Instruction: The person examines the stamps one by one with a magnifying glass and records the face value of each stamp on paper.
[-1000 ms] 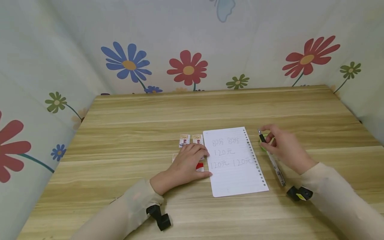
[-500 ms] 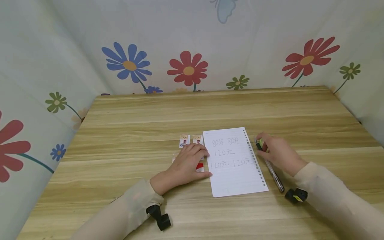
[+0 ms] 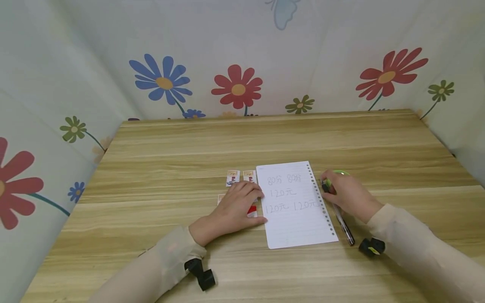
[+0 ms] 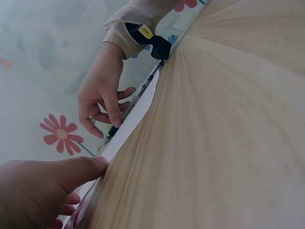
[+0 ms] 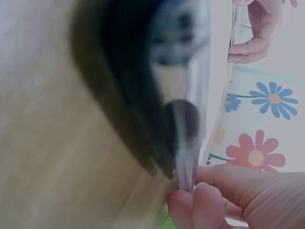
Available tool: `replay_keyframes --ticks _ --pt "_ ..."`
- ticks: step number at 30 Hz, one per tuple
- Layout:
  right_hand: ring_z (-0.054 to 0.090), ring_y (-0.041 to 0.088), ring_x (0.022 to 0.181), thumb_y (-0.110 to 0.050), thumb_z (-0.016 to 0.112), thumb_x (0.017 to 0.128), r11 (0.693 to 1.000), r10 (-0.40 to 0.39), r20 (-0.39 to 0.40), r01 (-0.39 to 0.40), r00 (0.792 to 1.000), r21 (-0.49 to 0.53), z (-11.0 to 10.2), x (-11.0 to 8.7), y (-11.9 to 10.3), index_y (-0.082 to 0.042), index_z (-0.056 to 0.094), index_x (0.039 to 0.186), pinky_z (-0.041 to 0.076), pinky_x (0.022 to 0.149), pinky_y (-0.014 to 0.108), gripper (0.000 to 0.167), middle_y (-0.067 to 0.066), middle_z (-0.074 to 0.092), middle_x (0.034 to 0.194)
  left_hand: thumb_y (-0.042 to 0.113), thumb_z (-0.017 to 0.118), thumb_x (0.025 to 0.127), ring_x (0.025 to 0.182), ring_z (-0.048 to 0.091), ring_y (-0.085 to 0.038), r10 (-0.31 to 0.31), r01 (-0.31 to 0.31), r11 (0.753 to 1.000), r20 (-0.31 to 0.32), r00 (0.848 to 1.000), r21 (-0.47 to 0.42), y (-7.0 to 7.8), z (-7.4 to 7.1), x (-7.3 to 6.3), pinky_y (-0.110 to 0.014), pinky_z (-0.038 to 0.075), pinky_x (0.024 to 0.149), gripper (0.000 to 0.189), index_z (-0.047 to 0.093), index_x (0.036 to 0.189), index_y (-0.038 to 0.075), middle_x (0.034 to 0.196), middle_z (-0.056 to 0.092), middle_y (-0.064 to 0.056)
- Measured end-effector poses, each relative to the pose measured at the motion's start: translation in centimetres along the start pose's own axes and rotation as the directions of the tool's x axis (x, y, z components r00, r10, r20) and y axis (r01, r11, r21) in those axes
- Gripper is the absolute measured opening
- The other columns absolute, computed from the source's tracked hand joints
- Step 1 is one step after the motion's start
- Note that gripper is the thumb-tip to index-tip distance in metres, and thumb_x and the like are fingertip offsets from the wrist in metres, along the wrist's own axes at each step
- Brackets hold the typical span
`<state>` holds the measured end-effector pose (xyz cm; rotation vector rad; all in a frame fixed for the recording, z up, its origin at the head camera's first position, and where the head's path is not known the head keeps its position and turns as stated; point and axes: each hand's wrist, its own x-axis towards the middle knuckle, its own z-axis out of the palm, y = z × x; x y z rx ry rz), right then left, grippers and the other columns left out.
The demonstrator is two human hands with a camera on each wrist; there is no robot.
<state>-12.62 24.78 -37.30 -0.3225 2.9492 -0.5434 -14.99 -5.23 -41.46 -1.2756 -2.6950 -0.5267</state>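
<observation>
In the head view, my left hand [image 3: 235,208] rests over small stamp-like printed pieces [image 3: 233,178], its fingertips and thumb at the left edge of a lined sheet of paper [image 3: 295,229]. The sheet bears handwritten amounts. To its right, my right hand [image 3: 350,195] pinches a clear-barrelled pen [image 3: 345,227] near its black grip, the barrel slanting toward me. Up close in the right wrist view, finger and thumb of the right hand [image 5: 214,195] meet round the end of the pen [image 5: 183,124]. The left wrist view has the pen [image 4: 138,95] alongside the paper's edge.
A round thing with a bright green rim [image 3: 342,172] lies partly hidden behind the right hand. Another printed piece with red [image 3: 252,210] shows under the left hand. The wooden table [image 3: 170,160] meets a flower-printed curtain [image 3: 314,54] at its back edge.
My right hand has moved slightly left and toward me with the pen, whose far end now sits closer to the paper. More of the green rim shows. My left hand has stayed put.
</observation>
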Motion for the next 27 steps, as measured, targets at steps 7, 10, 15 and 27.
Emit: replay_keyframes --ticks 7,10,15,27 --pt "0.049 0.012 0.04 -0.006 0.066 0.087 0.999 0.035 0.03 -0.036 0.999 0.039 -0.1 -0.1 -0.1 0.004 0.046 0.121 0.042 0.038 0.025 0.041 0.004 0.052 0.066 0.05 0.073 0.076 0.117 0.043 -0.022 -0.002 0.001 1.0 0.001 1.0 0.014 -0.1 0.2 0.0 -0.037 0.027 0.106 0.054 0.062 0.11 0.008 0.118 0.055 -0.003" --pt "0.049 0.012 0.041 -0.007 0.065 0.087 0.997 0.045 0.031 -0.047 0.999 0.061 -0.3 -0.1 -0.1 0.005 0.046 0.122 0.042 0.038 0.026 0.042 0.004 0.054 0.067 0.049 0.073 0.077 0.117 0.043 -0.023 -0.004 0.004 1.0 -0.002 1.0 0.009 -0.1 0.2 0.0 -0.038 0.027 0.106 0.055 0.062 0.11 0.008 0.118 0.054 -0.004" --pt "0.047 0.012 0.047 -0.012 0.066 0.087 0.998 0.035 -0.004 -0.034 0.999 0.058 -0.6 -0.2 0.1 0.003 0.05 0.12 0.039 0.042 0.026 0.04 0.003 0.055 0.069 0.049 0.074 0.076 0.116 0.043 -0.023 0.003 -0.003 1.0 -0.009 1.0 0.008 -0.1 0.3 -0.1 -0.039 0.028 0.105 0.056 0.062 0.111 0.007 0.118 0.053 -0.005" --pt "0.053 0.014 0.064 -0.016 0.062 0.091 0.993 -0.062 -0.113 0.073 0.992 0.095 -2.3 -0.6 1.3 0.002 0.058 0.111 0.044 0.054 0.03 0.027 0.002 0.06 0.078 0.047 0.074 0.075 0.117 0.043 -0.025 0.063 -0.057 0.995 -0.081 0.995 0.078 -0.3 -0.2 0.0 -0.041 0.028 0.104 0.058 0.061 0.115 0.007 0.121 0.053 -0.009"
